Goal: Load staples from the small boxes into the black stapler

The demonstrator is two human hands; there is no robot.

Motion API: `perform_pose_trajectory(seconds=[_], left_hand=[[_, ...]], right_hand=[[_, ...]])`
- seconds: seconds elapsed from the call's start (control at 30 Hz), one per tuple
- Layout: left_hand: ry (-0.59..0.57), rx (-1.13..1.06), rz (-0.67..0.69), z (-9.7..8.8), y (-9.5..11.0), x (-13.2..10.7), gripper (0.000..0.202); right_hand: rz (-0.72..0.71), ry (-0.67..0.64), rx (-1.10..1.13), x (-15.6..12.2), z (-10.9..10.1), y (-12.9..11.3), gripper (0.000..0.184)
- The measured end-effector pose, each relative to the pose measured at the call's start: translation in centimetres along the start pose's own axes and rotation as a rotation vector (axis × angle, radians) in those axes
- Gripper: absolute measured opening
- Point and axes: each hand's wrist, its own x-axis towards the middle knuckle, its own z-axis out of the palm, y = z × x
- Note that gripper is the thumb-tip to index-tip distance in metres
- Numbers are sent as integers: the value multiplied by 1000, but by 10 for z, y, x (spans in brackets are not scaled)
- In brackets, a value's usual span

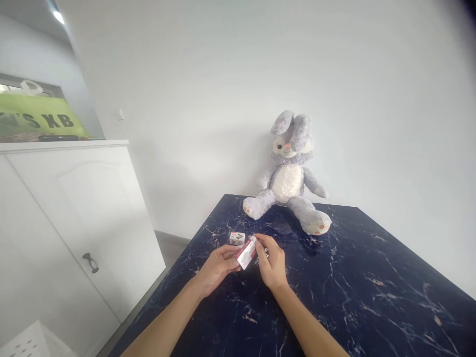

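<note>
Small red-and-white cardboard box [246,254], held tilted just above the dark blue marbled surface [372,277], toward its far left part and in front of the plush toy. Gripped from below and from the side by the left hand [216,267], fingers curled round the lower end; pinched at the upper end by the right hand [273,263], fingertips closed on the white end of the box. Printing on the red face too small and blurred to read. Just beyond, lying on the surface and apart from both hands, a second small white box with a red mark and dark pictures [237,238]; lettering there equally illegible. Farther back, seated against the white wall, a grey-lilac plush rabbit with a white belly and drooping ears [288,173], feet stretched out on the surface. Off to the left, a tall white cabinet [92,208] with a dark metal handle [90,263]; on top of it a lime-green bag [40,116] printed with black capitals, legible only in part as "'S XB". White perforated crate [26,342] at the bottom left corner, down on the floor.
</note>
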Motion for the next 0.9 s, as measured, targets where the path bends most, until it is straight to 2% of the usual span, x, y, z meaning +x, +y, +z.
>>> perform_pose_trajectory(seconds=[0.2, 0.5, 0.7, 0.8, 0.83, 0.9], left_hand=[[14, 35, -9, 1, 1, -1, 35], [-28, 84, 18, 9, 9, -3, 55], [-87, -4, 11, 8, 9, -4, 67], [-32, -26, 36, 4, 7, -1, 64], [20, -4, 63, 3, 6, 1, 61], [220, 129, 150, -2, 4, 5, 52]], right_hand=[[49, -15, 39, -1, 1, 1, 24], [-63, -108, 3, -2, -1, -3, 24], [-241, -141, -72, 1, -1, -12, 21], [-234, -112, -107, 1, 0, -13, 22], [-214, -91, -125, 1, 0, -12, 23], [-152, -26, -165, 2, 1, -8, 24]])
